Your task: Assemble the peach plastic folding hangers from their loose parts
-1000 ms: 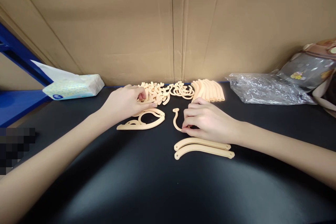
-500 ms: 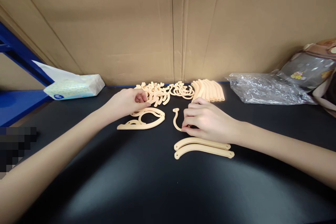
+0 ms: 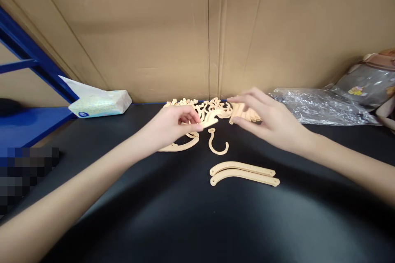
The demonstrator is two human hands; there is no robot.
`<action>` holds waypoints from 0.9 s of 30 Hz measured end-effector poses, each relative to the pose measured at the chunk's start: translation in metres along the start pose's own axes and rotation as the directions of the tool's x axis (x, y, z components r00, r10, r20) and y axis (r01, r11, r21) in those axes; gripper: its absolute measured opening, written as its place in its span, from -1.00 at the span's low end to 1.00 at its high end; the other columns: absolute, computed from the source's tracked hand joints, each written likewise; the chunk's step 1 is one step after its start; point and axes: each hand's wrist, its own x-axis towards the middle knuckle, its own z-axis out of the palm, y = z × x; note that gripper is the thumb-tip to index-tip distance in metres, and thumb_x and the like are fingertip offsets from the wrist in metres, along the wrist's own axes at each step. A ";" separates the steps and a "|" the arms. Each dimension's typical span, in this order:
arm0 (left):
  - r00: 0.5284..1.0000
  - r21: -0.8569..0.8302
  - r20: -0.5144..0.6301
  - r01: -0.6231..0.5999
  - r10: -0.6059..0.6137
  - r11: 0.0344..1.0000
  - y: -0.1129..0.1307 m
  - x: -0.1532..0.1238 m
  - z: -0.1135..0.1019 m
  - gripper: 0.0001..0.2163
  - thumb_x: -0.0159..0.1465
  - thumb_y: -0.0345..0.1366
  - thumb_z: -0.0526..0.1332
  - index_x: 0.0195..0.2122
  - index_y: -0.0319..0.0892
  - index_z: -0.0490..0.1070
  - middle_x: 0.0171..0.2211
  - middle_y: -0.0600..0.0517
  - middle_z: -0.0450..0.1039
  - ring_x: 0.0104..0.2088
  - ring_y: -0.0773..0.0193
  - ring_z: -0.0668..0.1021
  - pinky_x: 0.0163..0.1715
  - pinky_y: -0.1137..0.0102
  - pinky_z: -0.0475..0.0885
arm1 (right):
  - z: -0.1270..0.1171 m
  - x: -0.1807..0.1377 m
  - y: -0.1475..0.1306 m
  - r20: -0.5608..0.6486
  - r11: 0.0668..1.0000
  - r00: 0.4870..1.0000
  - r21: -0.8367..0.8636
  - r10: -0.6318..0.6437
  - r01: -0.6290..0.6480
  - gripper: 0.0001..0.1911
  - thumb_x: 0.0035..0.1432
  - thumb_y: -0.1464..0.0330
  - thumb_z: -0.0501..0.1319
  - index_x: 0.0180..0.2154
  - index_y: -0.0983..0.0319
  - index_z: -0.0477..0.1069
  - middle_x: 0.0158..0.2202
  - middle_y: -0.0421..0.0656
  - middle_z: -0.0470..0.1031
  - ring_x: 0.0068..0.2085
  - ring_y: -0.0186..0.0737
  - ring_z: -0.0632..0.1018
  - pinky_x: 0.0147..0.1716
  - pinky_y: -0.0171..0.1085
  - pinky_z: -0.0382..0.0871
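My left hand pinches a small beige notched plastic piece between thumb and fingers, above the black table. My right hand is raised, slightly blurred, with thumb and fingers apart and nothing in them. It is closest to the stack of beige curved hanger arms and partly covers it. Below and between the hands lies a beige hanger hook. Two curved hanger arms lie side by side nearer to me. Beneath my left hand, a folded hanger is partly hidden.
Small hooks and curved pieces lie heaped at the back, against the cardboard wall. A tissue pack is at the left, near a blue frame. Crumpled clear plastic and a bag sit at the right.
My left hand has moved right from the heap, now with the notched piece showing in its fingers. My right hand has let go of the hook and risen, fingers spread. The view has shifted slightly.
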 end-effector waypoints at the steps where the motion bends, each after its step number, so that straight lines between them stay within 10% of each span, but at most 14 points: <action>1: 1.000 -0.032 0.024 -0.007 0.007 0.999 0.007 -0.005 0.005 -0.83 0.12 -0.15 0.28 -0.43 -0.15 0.46 -0.48 0.10 0.48 -0.44 0.30 0.48 -0.44 0.44 0.34 | -0.004 -0.002 0.002 0.022 0.997 0.999 0.067 0.035 -0.036 -0.56 0.30 0.18 0.12 0.14 0.21 0.33 0.01 -0.02 0.45 -0.10 -0.08 0.51 -0.10 -0.10 0.37; 7: 0.987 -0.230 0.158 0.062 -0.025 0.971 0.027 -0.027 0.032 -0.87 0.18 -0.19 0.30 -0.38 -0.13 0.48 -0.45 0.12 0.47 -0.42 0.34 0.47 -0.42 0.47 0.34 | -0.011 -0.024 0.003 0.266 0.846 0.946 0.447 0.183 -0.289 -0.72 0.24 0.17 0.20 -0.12 0.16 0.54 -0.12 -0.18 0.60 -0.08 -0.16 0.57 -0.04 -0.21 0.39; 27: 0.985 -0.382 -0.008 0.155 -0.171 0.911 0.017 -0.040 0.051 -0.82 0.15 -0.11 0.32 -0.33 -0.09 0.56 -0.33 0.05 0.54 -0.28 0.20 0.55 -0.31 0.39 0.44 | -0.010 -0.040 -0.006 0.379 0.749 0.909 0.549 0.171 -0.370 -0.70 0.23 0.15 0.21 -0.09 0.13 0.55 -0.10 -0.17 0.60 -0.08 -0.15 0.57 -0.07 -0.20 0.42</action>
